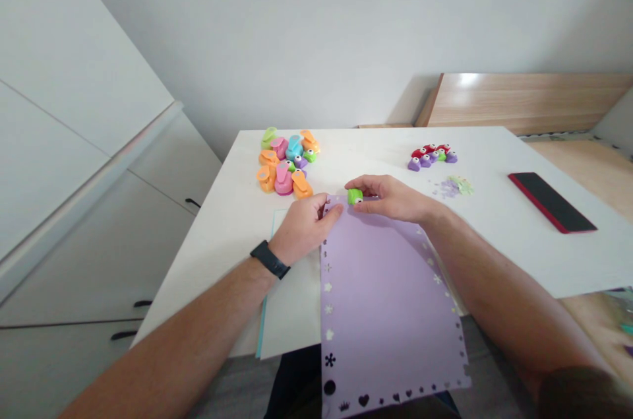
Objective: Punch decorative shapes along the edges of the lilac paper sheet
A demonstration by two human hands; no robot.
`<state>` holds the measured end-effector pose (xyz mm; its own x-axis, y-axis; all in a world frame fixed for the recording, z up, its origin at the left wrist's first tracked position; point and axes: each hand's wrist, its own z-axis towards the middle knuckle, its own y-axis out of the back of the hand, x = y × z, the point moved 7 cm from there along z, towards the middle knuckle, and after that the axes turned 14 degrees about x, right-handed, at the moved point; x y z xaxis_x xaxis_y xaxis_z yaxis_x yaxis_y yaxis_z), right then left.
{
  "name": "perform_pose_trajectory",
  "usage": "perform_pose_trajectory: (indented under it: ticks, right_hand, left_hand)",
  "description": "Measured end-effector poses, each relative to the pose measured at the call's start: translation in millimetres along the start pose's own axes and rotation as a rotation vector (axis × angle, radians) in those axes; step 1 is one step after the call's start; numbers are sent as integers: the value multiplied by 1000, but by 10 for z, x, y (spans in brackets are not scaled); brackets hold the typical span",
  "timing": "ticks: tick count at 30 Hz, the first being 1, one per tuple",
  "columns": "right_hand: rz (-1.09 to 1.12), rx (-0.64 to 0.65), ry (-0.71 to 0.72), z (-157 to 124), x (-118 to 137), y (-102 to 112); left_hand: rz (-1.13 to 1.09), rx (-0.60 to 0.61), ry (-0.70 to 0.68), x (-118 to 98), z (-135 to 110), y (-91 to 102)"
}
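Observation:
A purple sheet of paper [388, 293] with shaped holes along its edges lies in front of me, its near end hanging past the table edge. My left hand [309, 218] pinches its far left corner, thumb on top. At the far edge of the sheet, my right hand [386, 198] grips a small green paper punch [355, 196] between thumb and fingers. The punch sits at the paper's edge; whether the paper is inside its slot is too small to tell. Beneath the purple sheet, at the left, lies white paper [291, 313] with a light blue edge showing.
Several colourful paper punches [284, 165] stand clustered at the back left of the white table [212, 234]. Small red, purple and green punches [432, 156] form another group at the back right. Paper scraps [455, 187] and a black-and-red flat case [551, 201] lie right. White cabinets [99, 208] flank the left.

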<state>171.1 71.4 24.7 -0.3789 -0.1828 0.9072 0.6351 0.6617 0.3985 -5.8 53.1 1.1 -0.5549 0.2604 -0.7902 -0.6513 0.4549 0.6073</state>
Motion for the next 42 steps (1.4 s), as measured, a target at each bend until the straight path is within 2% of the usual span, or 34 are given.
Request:
perform_pose_trajectory:
  ticks: [10,26,42]
  right_hand:
    - [31,54,43,12,25,-22]
    - [-95,6,-28,16,12,-7]
    - [-102,-28,-43,40,3,-31]
  left_hand:
    - [14,-10,-16,-5,-3,2]
    - [36,-8,-1,-31,-11,10]
    - [48,-7,-22,-56,-17,3]
